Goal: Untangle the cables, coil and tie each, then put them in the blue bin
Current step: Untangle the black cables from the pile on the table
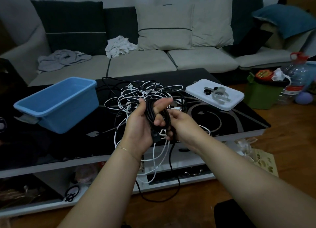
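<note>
The blue bin (56, 104) looks like smooth matt plastic; the tabletop (222, 115) is glossy black. The floor (290, 142) is polished wood; the sofa (140, 63) is matt cloth.

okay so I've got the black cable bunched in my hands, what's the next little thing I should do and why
Probably keep winding the loose black tail onto the coil. The left hand grips the black cable as a bundle and the right hand pinches it, but a long length hangs past the table edge to the floor. The ties on the white lid come after.
</note>
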Tool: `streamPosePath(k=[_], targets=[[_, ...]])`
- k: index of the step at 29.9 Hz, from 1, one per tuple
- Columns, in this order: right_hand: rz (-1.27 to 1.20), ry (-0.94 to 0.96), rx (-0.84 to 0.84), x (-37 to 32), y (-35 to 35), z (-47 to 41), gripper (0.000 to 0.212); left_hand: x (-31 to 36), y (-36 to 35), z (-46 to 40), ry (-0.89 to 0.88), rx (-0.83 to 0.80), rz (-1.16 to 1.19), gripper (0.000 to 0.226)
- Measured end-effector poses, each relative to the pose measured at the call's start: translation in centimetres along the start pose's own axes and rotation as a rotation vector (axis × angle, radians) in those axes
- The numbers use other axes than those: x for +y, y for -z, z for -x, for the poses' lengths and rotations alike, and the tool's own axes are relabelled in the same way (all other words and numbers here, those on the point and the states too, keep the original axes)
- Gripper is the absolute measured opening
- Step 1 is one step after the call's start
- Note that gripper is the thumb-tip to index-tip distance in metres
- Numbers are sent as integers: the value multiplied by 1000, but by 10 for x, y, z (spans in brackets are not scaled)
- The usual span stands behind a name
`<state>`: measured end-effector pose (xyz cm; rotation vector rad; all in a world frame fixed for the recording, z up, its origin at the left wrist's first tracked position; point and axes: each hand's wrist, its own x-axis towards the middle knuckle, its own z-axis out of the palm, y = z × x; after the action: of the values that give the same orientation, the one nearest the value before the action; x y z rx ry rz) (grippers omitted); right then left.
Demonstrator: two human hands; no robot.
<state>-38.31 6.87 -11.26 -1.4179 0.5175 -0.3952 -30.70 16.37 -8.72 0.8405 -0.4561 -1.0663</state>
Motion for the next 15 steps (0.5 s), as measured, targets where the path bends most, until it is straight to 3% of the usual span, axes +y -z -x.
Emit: streamPosePath(k=[4, 7, 12, 15], targets=[[359, 67, -99, 1, 0, 6, 26, 5, 2, -2, -48, -49, 122, 57], [580, 123, -132, 1, -1, 8, 13, 4, 3, -5, -74, 20, 3, 55], [505, 86, -219, -7, 4, 13, 12, -1, 1, -10, -277, 141, -70, 41], [607, 69, -250, -11, 6, 17, 23, -1, 0, -9, -344, 166, -172, 39]])
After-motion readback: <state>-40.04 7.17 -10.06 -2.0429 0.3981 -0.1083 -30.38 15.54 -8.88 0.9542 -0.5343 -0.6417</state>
